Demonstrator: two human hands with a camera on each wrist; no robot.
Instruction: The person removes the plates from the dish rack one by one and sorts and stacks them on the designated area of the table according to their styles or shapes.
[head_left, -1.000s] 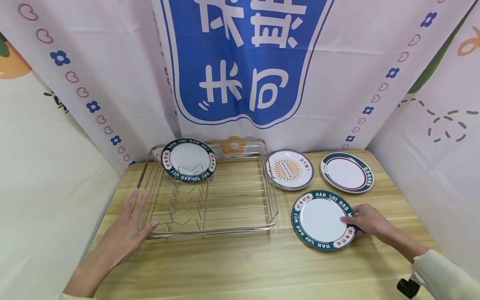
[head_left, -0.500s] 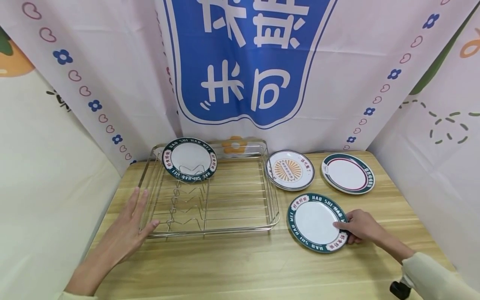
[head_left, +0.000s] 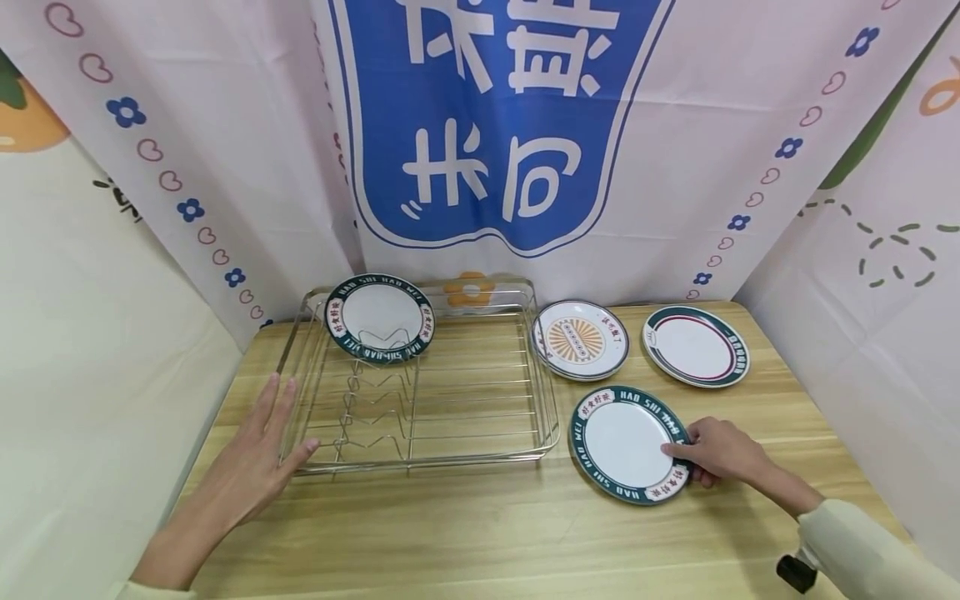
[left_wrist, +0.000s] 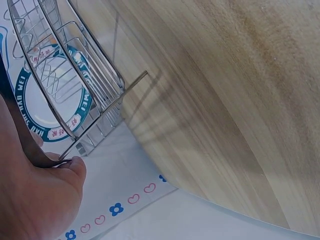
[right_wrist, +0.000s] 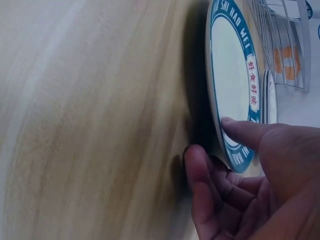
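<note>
My right hand (head_left: 722, 454) pinches the right rim of a green-rimmed white plate (head_left: 628, 443), thumb on top and curled fingers underneath. The right wrist view shows this plate (right_wrist: 231, 75) slightly above the wooden table, with a shadow below it. My left hand (head_left: 243, 462) lies at the left side of the wire dish rack (head_left: 472, 457), fingers extended and thumb reaching toward its front corner. A second green-rimmed plate (head_left: 380, 317) leans in the rack's back left, held by the wire dividers. Several divider slots in front of it hold nothing.
Right of the rack sit white plates with an orange sunburst (head_left: 576, 340), stacked. Beside them lies a plate with a green and red rim (head_left: 696, 346). A printed curtain (head_left: 675, 167) hangs behind the table (head_left: 450, 533), and cloth walls flank both sides.
My right hand has drawn the green-rimmed plate slightly left, toward the rack, mostly in the first half second. My left hand keeps its place at the rack.
</note>
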